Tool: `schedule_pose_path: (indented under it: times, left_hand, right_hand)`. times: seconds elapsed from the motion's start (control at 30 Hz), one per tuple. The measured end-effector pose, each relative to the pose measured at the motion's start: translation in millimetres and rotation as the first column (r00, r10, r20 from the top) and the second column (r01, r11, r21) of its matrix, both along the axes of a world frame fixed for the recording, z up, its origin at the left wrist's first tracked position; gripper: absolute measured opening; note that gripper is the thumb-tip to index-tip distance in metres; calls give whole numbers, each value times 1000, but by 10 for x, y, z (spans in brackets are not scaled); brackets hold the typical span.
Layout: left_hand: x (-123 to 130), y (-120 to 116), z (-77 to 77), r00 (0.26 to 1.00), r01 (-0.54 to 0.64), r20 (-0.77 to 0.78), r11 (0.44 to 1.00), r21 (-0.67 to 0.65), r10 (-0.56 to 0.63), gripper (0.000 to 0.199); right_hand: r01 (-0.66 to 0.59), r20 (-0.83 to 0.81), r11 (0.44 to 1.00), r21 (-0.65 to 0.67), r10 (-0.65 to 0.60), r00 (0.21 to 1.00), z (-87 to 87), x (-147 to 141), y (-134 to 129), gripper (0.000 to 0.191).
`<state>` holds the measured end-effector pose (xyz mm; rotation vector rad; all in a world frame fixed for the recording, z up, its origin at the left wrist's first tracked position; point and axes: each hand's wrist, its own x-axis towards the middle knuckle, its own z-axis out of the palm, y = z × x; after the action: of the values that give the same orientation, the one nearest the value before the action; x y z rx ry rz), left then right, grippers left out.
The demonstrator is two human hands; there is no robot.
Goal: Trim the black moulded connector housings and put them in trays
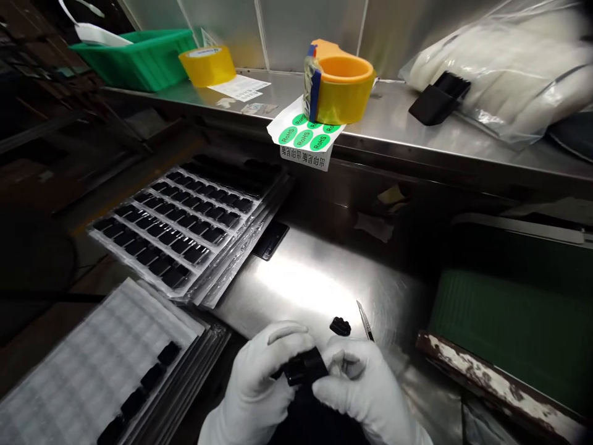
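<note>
Both of my hands wear white gloves. My left hand [264, 377] is closed around a small black plastic part [302, 368], low in the view near my body. Against that part's right side is my right hand [359, 383], its thumb and fingers drawn together; whether something small sits in the pinch is hidden. Just beyond my hands, a small black ridged piece [340, 326] lies on the metal bench [301, 272]. To its right a thin blade-like tool [365, 320] rests, its pointed end away from me.
Stacked trays of black parts [176, 216] stand on the left, with a tray holding several black parts [69, 364] nearer. A shelf [393, 130] carries a tape dispenser [343, 86], a tape roll [207, 66], RoHS stickers [303, 137] and a green bin [139, 62]. A green conveyor belt [514, 327] lies right.
</note>
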<state>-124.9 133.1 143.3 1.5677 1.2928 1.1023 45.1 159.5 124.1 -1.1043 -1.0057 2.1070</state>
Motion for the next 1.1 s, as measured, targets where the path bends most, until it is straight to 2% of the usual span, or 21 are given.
schedule_pose_path:
  times: [0.07, 0.1, 0.17, 0.23, 0.3, 0.37, 0.43, 0.53, 0.6, 0.67, 0.73, 0.83, 0.93, 1.03, 1.1]
  left_hand:
    - [49, -15, 60, 994, -76, 69, 982, -171, 89, 41]
    - [82, -22, 106, 979, -120, 120, 946, -301, 162, 44]
    - [147, -35, 214, 935, -171, 184, 839, -516, 304, 58]
    - [189, -50, 317, 904, -189, 197, 769, -611, 379, 69]
    - [195, -65, 388, 897, -162, 226, 758, -632, 380, 67]
    - [172, -76, 420, 896, -115, 271, 773, -624, 353, 62]
    - [139, -74, 423, 904, -71, 292, 783, -618, 313, 59]
    - [93, -44, 405, 932, -60, 243, 776, -628, 268, 50]
    - [69, -17, 398, 951, -62, 201, 782, -621, 235, 42]
    - [50, 0, 400, 964, -36, 193, 808, -588, 184, 38]
    - [32, 2, 405, 970, -3, 203, 844, -536, 132, 34]
    - [1, -20, 387, 975, 41, 212, 889, -456, 64, 26]
    - [-44, -40, 296, 977, 26, 209, 958, -284, 35, 25]
    - [-88, -41, 172, 986, 1, 166, 996, -89, 14, 31]
    - [-101, -36, 123, 989, -9, 146, 997, -79, 20, 32]
  right_hand:
    - [21, 35, 998, 63, -23, 999, -38, -2, -34, 10]
    - [59, 43, 993, 104, -64, 997, -67, -15, -60, 10]
    - [162, 25, 971, 176, -169, 985, -133, -57, -118, 13]
    - [233, -10, 944, 232, -237, 971, -191, -102, -171, 14]
    - [236, -17, 935, 265, -240, 971, -233, -136, -215, 12]
    - [216, -12, 934, 285, -222, 975, -260, -161, -254, 10]
    - [247, -11, 919, 308, -256, 967, -277, -184, -291, 10]
    - [336, -32, 878, 342, -347, 937, -276, -220, -339, 13]
    - [351, -27, 880, 318, -362, 932, -244, -235, -361, 16]
    - [340, -38, 904, 259, -343, 939, -188, -242, -377, 17]
    - [361, -134, 921, 149, -343, 930, -123, -251, -393, 19]
    - [423, -323, 905, -30, -410, 853, -57, -291, -418, 26]
    - [427, -374, 891, -155, -453, 809, -62, -346, -435, 36]
    - [436, -365, 876, -207, -482, 796, -93, -380, -443, 37]
    - [442, -328, 879, -181, -478, 815, -86, -387, -443, 35]
